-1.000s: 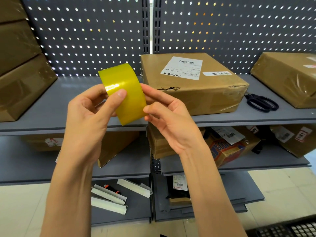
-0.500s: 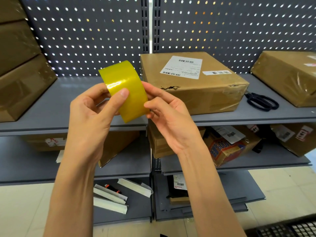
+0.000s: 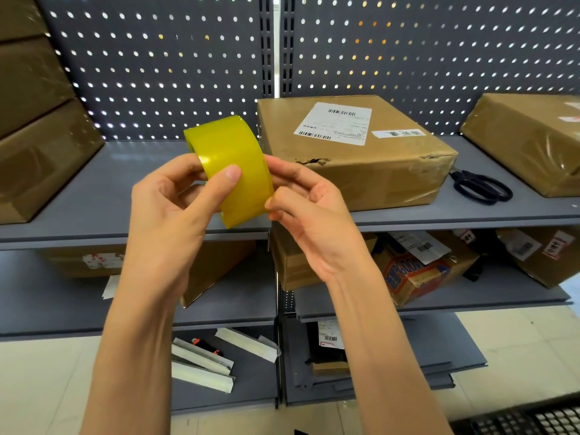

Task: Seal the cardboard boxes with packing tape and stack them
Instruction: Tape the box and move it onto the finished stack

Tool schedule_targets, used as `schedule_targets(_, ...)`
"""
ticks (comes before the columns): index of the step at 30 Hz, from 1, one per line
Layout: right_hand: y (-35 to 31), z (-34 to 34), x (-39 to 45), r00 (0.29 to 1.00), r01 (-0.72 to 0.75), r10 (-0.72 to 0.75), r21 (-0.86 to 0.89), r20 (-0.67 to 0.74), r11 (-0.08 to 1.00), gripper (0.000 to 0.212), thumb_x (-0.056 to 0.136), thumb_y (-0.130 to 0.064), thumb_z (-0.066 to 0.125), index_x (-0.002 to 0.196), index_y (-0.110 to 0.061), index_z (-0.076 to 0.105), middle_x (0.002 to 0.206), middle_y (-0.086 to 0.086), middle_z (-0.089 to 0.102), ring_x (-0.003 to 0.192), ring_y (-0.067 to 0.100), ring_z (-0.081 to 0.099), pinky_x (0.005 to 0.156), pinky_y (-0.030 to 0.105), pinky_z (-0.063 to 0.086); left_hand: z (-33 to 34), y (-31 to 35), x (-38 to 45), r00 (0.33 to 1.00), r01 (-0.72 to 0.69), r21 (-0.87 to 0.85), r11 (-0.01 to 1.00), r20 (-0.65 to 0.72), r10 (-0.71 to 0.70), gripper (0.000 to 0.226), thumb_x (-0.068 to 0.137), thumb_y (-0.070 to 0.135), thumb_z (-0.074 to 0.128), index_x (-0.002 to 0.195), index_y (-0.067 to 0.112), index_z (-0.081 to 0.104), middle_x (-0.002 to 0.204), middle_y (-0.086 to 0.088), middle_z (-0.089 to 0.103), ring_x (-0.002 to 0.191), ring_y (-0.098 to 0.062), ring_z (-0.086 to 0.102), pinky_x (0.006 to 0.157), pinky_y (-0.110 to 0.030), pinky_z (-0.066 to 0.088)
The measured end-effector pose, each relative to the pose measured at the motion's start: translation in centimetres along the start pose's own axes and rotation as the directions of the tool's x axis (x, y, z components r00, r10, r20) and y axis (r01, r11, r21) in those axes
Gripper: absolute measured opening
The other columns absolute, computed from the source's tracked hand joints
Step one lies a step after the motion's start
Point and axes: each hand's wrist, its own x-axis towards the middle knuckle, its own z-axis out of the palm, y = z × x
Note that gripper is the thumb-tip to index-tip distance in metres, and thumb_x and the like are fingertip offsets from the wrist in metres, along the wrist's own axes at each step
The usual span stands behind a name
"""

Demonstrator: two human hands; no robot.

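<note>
I hold a yellow roll of packing tape (image 3: 230,161) in front of the shelf. My left hand (image 3: 169,215) grips the roll, thumb on its outer face and fingers behind it. My right hand (image 3: 309,211) pinches the roll's right edge between thumb and fingers. Behind the hands, a flat cardboard box (image 3: 354,152) with a white shipping label and a torn front corner sits on the grey shelf (image 3: 119,183). Another taped box (image 3: 527,136) lies at the far right of the same shelf.
Black scissors (image 3: 481,186) lie on the shelf between the two boxes. Stacked boxes (image 3: 34,120) stand at the left. The lower shelf (image 3: 238,302) carries several more parcels. A perforated grey panel (image 3: 157,58) backs the shelving. Metal strips (image 3: 204,362) lie on the bottom shelf.
The roll has stayed in both hands, barely shifting. My right thumb and fingers have moved a little along the roll's right edge.
</note>
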Motion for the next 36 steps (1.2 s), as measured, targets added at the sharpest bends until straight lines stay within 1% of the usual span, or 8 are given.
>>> schedule_targets(2, 0.0, 0.1, 0.0, 1.0, 0.001, -0.001, 0.014, 0.009, 1.0, 0.041, 0.084, 0.017, 0.05, 0.097, -0.018, 0.066, 0.086, -0.006, 0.07, 0.073, 0.001, 0.061, 0.061, 0.015, 0.047, -0.1, 0.0, 0.1, 1.0, 0.001, -0.008, 1.0, 0.0, -0.001, 0.017, 0.079, 0.028, 0.064, 0.095, 0.023, 0.067, 0.084, 0.012, 0.072, 0.081, -0.004, 0.063, 0.07, -0.019, 0.051)
schedule_targets(6, -0.2, 0.2, 0.1, 0.999, -0.028, 0.026, 0.081, 0.019, 0.996, 0.034, 0.086, 0.013, 0.051, 0.095, -0.016, 0.066, 0.08, -0.008, 0.07, 0.068, 0.001, 0.059, 0.056, 0.014, 0.045, 0.0, 0.2, 0.1, 1.0, -0.021, 0.013, 1.0, 0.01, 0.021, 0.018, 0.079, 0.028, 0.063, 0.096, 0.022, 0.066, 0.082, 0.016, 0.071, 0.077, 0.002, 0.062, 0.067, -0.013, 0.047)
schedule_targets(12, 0.0, 0.3, 0.3, 1.0, -0.016, 0.016, 0.098, -0.002, 0.995, 0.04, 0.083, 0.018, 0.048, 0.095, -0.016, 0.065, 0.079, -0.008, 0.069, 0.066, 0.0, 0.058, 0.057, 0.015, 0.042, 0.2, 0.0, 0.3, 0.999, -0.033, 0.018, 0.999, 0.001, 0.033, 0.017, 0.079, 0.028, 0.064, 0.095, 0.024, 0.066, 0.082, 0.016, 0.071, 0.078, 0.0, 0.062, 0.067, -0.015, 0.048)
schedule_targets(17, -0.1, 0.4, 0.3, 0.999, -0.017, 0.014, 0.113, 0.033, 0.993, 0.04, 0.085, 0.017, 0.049, 0.099, -0.017, 0.065, 0.084, -0.007, 0.07, 0.072, 0.002, 0.058, 0.061, 0.016, 0.041, 0.1, 0.1, 0.5, 0.999, -0.035, -0.002, 0.999, -0.003, 0.035, 0.015, 0.08, 0.028, 0.062, 0.093, 0.024, 0.066, 0.079, 0.017, 0.07, 0.074, 0.003, 0.06, 0.065, -0.013, 0.047)
schedule_targets(21, -0.1, 0.5, 0.5, 1.0, -0.024, 0.025, 0.149, -0.003, 0.989, 0.037, 0.085, 0.014, 0.05, 0.094, -0.019, 0.064, 0.078, -0.01, 0.069, 0.078, 0.007, 0.053, 0.065, 0.019, 0.038, 0.6, 0.2, 0.3, 0.998, -0.07, 0.013, 0.997, -0.01, 0.07, 0.015, 0.079, 0.026, 0.063, 0.095, 0.024, 0.064, 0.081, 0.021, 0.07, 0.075, 0.004, 0.061, 0.064, -0.012, 0.046)
schedule_targets(27, 0.0, 0.7, 0.6, 0.999, -0.041, 0.038, 0.223, 0.016, 0.974, 0.041, 0.084, 0.016, 0.046, 0.095, -0.019, 0.064, 0.082, -0.007, 0.069, 0.079, 0.007, 0.052, 0.066, 0.018, 0.035, 0.9, 0.3, 0.3, 0.995, -0.094, 0.007, 0.996, -0.037, 0.094, 0.014, 0.08, 0.024, 0.064, 0.095, 0.023, 0.064, 0.082, 0.022, 0.07, 0.075, 0.004, 0.061, 0.066, -0.013, 0.048)
schedule_targets(32, -0.1, 0.6, 0.6, 0.998, -0.059, 0.051, 0.25, 0.039, 0.966, 0.043, 0.084, 0.018, 0.045, 0.095, -0.018, 0.064, 0.082, -0.007, 0.07, 0.08, 0.006, 0.055, 0.07, 0.018, 0.037, 0.9, 0.2, 0.3, 0.995, -0.094, 0.012, 0.995, -0.029, 0.095, 0.017, 0.081, 0.023, 0.063, 0.098, 0.022, 0.064, 0.085, 0.022, 0.071, 0.081, 0.004, 0.063, 0.07, -0.013, 0.049)
schedule_targets(36, 0.2, 0.7, 0.7, 0.999, -0.051, 0.048, 0.25, 0.017, 0.967, 0.048, 0.081, 0.023, 0.044, 0.093, -0.018, 0.065, 0.083, -0.005, 0.07, 0.079, 0.005, 0.061, 0.069, 0.016, 0.045, 0.8, 0.1, 0.4, 0.995, -0.096, 0.022, 0.995, -0.026, 0.096, 0.017, 0.08, 0.024, 0.065, 0.097, 0.023, 0.065, 0.084, 0.02, 0.071, 0.08, 0.003, 0.062, 0.071, -0.014, 0.049)
